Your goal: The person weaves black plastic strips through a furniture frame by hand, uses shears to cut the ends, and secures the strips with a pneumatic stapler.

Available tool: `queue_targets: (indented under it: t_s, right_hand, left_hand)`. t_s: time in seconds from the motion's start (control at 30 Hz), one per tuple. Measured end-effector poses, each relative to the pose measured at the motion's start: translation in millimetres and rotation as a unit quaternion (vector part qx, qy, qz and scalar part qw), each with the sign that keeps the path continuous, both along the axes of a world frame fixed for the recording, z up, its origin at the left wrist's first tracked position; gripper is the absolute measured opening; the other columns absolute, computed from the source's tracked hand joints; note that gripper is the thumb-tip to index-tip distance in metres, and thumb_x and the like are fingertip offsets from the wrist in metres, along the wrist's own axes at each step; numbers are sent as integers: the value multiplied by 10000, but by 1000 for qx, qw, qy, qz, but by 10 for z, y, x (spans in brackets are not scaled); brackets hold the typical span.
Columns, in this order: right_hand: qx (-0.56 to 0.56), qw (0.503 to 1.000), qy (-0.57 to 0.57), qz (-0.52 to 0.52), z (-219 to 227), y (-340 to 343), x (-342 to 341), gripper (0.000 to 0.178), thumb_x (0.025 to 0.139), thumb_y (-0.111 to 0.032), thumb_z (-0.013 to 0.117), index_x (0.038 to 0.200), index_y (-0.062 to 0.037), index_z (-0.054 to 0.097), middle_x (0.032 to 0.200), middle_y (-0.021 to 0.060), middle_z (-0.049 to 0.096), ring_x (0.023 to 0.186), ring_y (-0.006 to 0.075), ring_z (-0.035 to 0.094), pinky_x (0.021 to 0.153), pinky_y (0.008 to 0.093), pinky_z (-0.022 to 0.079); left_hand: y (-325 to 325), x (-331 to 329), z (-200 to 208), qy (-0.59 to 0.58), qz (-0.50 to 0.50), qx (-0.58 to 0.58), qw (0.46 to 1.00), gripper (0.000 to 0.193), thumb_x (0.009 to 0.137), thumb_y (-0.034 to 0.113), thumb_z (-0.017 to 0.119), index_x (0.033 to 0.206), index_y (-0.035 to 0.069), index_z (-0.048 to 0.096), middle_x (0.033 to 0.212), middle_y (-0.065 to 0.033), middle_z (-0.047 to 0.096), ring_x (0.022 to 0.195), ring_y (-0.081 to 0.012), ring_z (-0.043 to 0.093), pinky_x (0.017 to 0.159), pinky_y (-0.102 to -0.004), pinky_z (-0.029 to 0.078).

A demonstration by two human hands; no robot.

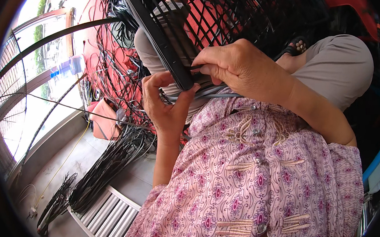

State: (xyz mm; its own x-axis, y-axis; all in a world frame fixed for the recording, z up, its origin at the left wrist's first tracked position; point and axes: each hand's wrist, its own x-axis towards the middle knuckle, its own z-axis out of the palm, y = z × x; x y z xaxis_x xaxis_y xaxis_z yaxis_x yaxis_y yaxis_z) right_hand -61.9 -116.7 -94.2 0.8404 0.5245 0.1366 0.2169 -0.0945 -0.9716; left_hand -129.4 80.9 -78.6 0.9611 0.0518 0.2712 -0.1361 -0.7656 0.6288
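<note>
A dark flat bar (160, 43) slants down from the top centre toward my lap, forming one edge of an open lattice of black strips (212, 22). My left hand (165, 109) is closed around the bar's lower end, thumb on one side and fingers on the other. Just right of that end, my right hand (246, 68) pinches a thin dark strip (194, 68) against the bar's side. The fingertips hide most of this strip. Several grey strips (219, 92) lie across my lap beneath both hands.
Loose black strips (121, 86) tangle over a red surface at the left. A thick bundle of dark strips (109, 168) rests by a pale slatted seat (111, 216). Long strips arc past the window. A red plastic piece (356, 1) stands at the upper right.
</note>
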Motion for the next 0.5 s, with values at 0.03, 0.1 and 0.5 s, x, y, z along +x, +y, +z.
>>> queue_targets:
  t_s: [0.03,0.1,0.5]
  right_hand:
    - [-7,1000,-21,-2,-29,-15,50,123,852,-73,625,955,-13,657,800,160,685,734,298,687,674,365,545]
    - [11,998,-66,-8,-133,-11,146,122,854,-102,640,947,-27,663,794,143,688,735,288,686,668,358,543]
    - [119,993,2,27,-252,-122,315,124,824,-146,696,851,-25,695,732,108,671,649,212,661,604,308,502]
  left_hand:
    - [7,-30,16,17,10,20,1000,429,645,45,834,981,20,570,916,-29,564,826,-132,541,770,-268,436]
    - [9,-43,-17,18,13,22,1000,406,657,39,837,963,25,571,891,-21,565,810,-122,532,758,-259,431]
    - [129,-84,-168,1,-44,-22,999,424,682,-38,800,1000,24,527,960,-41,534,905,-127,513,802,-256,424]
